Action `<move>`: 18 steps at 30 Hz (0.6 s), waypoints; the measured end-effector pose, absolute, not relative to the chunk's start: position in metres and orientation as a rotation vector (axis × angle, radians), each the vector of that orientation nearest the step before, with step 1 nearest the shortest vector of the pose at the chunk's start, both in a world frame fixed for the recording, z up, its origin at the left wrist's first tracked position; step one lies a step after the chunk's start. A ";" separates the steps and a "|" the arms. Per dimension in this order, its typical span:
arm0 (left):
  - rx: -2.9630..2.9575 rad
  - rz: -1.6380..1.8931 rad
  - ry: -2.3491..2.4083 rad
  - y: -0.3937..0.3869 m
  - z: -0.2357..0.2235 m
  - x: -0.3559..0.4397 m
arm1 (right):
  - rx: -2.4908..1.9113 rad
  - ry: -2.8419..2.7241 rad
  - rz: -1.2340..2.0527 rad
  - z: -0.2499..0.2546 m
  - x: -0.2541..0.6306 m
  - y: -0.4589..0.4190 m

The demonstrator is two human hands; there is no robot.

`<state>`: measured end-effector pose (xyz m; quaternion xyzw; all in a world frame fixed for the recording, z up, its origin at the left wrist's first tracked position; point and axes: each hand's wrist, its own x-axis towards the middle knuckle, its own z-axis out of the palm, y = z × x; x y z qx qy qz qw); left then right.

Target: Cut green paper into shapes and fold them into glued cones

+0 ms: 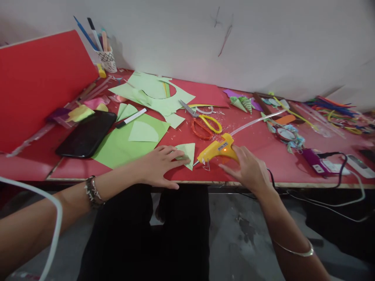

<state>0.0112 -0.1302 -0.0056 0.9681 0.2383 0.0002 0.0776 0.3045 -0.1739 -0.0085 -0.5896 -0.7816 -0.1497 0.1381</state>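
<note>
My left hand point(156, 166) lies flat with its fingers stretched out, the fingertips touching a small pale green paper piece point(188, 152) near the table's front edge. My right hand point(249, 168) is at the handle end of a yellow glue gun point(218, 149), thumb and fingers apart, not closed round it. The gun rests on the table, its small orange light lit and its nozzle pointing at the paper piece. A clear glue stick point(258, 121) juts from its back. Behind the gun lie scissors point(206, 121) with one red and one yellow handle loop.
Left of centre are a green sheet point(117, 150) with a half-round cutout point(143, 132), a marker point(131, 118) and a black phone point(86, 134). Cut paper point(140, 84) lies at the back. A purple adapter point(315, 162) with cables and pipe cleaners point(331, 109) are at right.
</note>
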 end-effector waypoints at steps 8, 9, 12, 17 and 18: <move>2.908 0.000 0.717 -0.130 -0.006 0.013 | -1.686 -2.419 -0.433 -0.005 0.307 -0.171; 2.910 0.001 0.715 -0.130 -0.007 0.013 | -1.690 -2.424 -0.427 -0.005 0.307 -0.171; 2.914 0.020 0.706 -0.129 -0.010 0.013 | -1.685 -2.448 -0.412 -0.003 0.308 -0.171; 2.901 0.033 0.704 -0.129 -0.006 0.013 | -1.675 -2.469 -0.383 -0.001 0.307 -0.171; 2.895 0.047 0.710 -0.131 -0.001 0.012 | -1.667 -2.466 -0.378 -0.001 0.307 -0.172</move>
